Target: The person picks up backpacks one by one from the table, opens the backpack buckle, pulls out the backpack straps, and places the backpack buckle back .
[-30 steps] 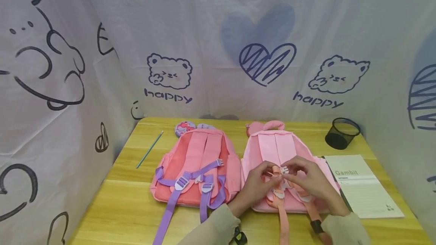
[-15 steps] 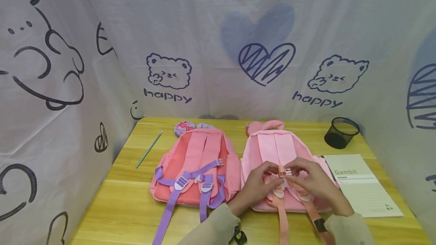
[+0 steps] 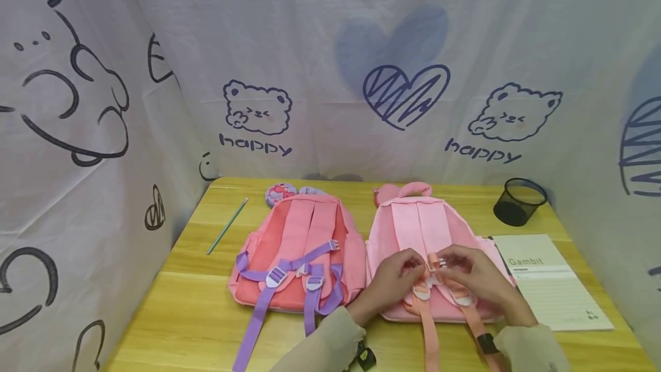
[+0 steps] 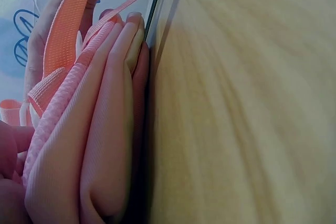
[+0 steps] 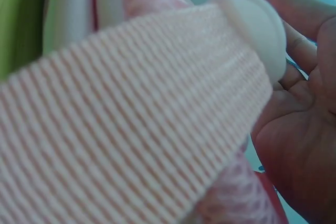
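Observation:
A light pink backpack (image 3: 420,225) lies with its strap side up on the table. Above its lower back, my left hand (image 3: 392,281) and right hand (image 3: 477,277) meet, fingertips close together. Between them is an orange webbing strap (image 3: 432,259), folded into a small loop, with a white buckle (image 3: 442,263) at its right. The left fingers pinch the webbing; the right thumb and fingers grip the buckle end. In the left wrist view, fingers (image 4: 11,153) show beside the bag's edge. A strap near the camera fills much of the right wrist view, beside my palm (image 5: 302,145).
Left of it lies a coral backpack (image 3: 310,228) with purple straps (image 3: 260,317). A pencil (image 3: 227,226) is farther left. On the right are a notebook (image 3: 560,289) and a black mesh pen holder (image 3: 518,202). Printed curtains (image 3: 330,73) enclose the table (image 3: 170,314).
The orange webbing loop and white buckle have shifted a little to the right between my fingers. Both hands have moved slightly the same way; the backpacks stay in place.

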The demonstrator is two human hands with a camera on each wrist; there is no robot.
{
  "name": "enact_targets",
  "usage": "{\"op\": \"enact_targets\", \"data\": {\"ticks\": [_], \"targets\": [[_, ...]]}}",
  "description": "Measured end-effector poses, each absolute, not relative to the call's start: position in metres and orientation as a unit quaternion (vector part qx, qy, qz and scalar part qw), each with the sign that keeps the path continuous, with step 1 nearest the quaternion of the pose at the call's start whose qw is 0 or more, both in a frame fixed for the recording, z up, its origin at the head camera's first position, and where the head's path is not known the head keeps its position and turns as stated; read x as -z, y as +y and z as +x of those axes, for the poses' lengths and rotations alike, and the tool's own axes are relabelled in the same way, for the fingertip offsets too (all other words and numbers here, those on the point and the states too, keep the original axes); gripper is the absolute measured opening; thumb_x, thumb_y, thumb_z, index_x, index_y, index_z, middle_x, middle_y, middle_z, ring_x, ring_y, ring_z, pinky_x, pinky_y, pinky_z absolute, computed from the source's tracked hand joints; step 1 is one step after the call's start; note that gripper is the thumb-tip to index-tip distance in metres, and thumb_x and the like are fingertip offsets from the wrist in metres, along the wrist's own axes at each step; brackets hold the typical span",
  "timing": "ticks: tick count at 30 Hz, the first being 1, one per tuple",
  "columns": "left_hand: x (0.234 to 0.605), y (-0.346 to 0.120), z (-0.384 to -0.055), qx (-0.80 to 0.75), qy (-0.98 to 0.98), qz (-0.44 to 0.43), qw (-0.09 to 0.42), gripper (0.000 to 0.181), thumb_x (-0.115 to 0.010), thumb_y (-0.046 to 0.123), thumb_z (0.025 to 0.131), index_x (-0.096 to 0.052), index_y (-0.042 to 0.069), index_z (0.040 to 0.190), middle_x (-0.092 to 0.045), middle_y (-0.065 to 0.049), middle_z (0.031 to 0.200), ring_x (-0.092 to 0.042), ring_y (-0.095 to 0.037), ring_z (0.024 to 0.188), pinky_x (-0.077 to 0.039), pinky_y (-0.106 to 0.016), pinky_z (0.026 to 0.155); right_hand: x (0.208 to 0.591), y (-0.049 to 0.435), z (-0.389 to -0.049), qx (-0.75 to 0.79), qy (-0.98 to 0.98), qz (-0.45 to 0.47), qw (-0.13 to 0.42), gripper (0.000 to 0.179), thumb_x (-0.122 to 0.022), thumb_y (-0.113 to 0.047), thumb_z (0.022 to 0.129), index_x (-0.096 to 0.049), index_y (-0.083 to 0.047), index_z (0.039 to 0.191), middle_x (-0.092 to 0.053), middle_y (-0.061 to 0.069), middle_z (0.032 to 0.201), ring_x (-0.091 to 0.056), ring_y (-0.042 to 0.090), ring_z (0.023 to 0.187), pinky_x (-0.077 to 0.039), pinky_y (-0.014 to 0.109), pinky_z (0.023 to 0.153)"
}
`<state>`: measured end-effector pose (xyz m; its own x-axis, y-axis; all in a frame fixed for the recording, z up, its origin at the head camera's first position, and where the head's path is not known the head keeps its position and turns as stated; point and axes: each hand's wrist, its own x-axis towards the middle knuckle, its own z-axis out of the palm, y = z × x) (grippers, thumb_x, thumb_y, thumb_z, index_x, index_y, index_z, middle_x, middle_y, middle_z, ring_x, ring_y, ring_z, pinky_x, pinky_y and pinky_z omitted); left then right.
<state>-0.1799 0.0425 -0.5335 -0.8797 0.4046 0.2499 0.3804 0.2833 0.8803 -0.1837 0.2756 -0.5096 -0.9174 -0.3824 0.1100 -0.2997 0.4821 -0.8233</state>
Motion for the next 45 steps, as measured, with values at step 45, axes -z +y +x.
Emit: {"op": "enact_targets", "data": {"ticks": [45], "targets": [[0.532, 0.045, -0.18, -0.554, 0.798, 0.233, 0.045, 0.019, -0.052, 0.032, 0.107, -0.066, 0.019, 0.102, -0.062, 0.006, 0.085, -0.054, 0.003, 0.08, -0.045, -0.017, 0.077, 0.504, 0.274, -0.182, 0.574, 0.787, -0.224, -0.034, 0.018, -0.067, 0.007, 0.095, -0.068, 0.007, 0.113, -0.073, -0.014, 0.104, -0.068, 0.001, 0.089, -0.057, 0.018, 0.078]]}}
